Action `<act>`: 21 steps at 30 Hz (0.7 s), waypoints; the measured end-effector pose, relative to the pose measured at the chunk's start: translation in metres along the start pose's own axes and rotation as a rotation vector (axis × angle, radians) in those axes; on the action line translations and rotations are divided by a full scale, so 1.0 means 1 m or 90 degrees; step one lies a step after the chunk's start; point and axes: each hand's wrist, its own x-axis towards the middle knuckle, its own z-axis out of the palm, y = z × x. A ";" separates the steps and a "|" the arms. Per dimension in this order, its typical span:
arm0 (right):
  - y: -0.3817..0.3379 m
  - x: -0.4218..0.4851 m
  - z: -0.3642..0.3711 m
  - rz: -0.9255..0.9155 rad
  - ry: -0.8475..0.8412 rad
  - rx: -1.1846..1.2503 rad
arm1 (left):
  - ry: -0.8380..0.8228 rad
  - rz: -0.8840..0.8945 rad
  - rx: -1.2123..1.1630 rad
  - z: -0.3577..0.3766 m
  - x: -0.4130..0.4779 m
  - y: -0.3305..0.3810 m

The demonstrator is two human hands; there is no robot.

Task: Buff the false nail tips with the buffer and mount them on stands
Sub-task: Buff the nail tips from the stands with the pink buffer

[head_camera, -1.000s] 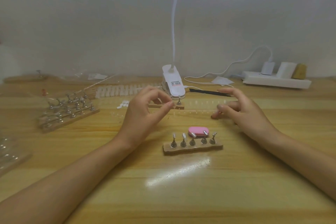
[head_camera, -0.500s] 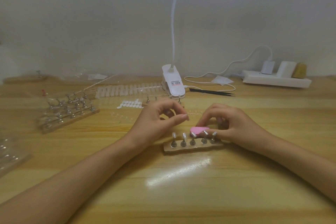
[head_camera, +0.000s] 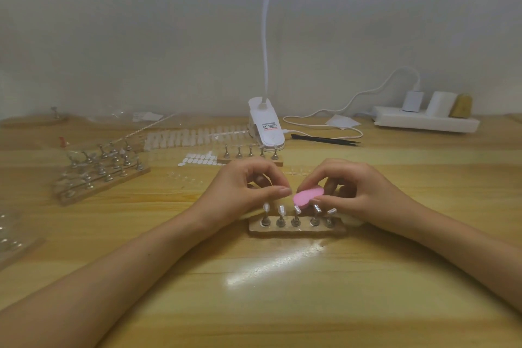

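My right hand [head_camera: 358, 191] grips the pink oval buffer [head_camera: 307, 197], lifted and tilted just above the near wooden stand [head_camera: 296, 228]. That stand carries several metal pegs, each topped by a clear nail tip [head_camera: 281, 208]. My left hand [head_camera: 243, 188] has thumb and forefinger pinched together right beside the buffer's left end; whatever sits between them is too small to make out. A second wooden stand [head_camera: 250, 160] with bare pegs lies behind my hands. A strip of white nail tips [head_camera: 195, 135] lies further back.
A white clip lamp [head_camera: 267, 127] stands behind the hands, black tweezers [head_camera: 324, 139] to its right. A power strip [head_camera: 426, 121] sits at the back right. Stacked peg stands [head_camera: 101, 171] lie at the left, a clear tray [head_camera: 14, 237] at the left edge. White adhesive tabs [head_camera: 197, 160] lie mid-table.
My right hand came down onto the pink buffer, picked it up and raised it off the table. My left hand drew nearer, its pinched fingers now meeting the buffer.
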 end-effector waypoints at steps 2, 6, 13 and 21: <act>0.000 0.003 -0.001 0.016 -0.008 0.030 | 0.007 -0.008 -0.012 0.000 0.001 0.000; -0.003 0.009 0.002 0.025 -0.022 0.077 | 0.034 -0.018 -0.040 0.001 0.002 0.000; -0.001 0.010 0.009 0.088 0.088 0.304 | 0.059 -0.026 -0.045 0.001 0.002 0.002; -0.003 0.011 0.008 0.122 0.133 0.371 | 0.039 0.050 0.023 0.002 0.002 0.003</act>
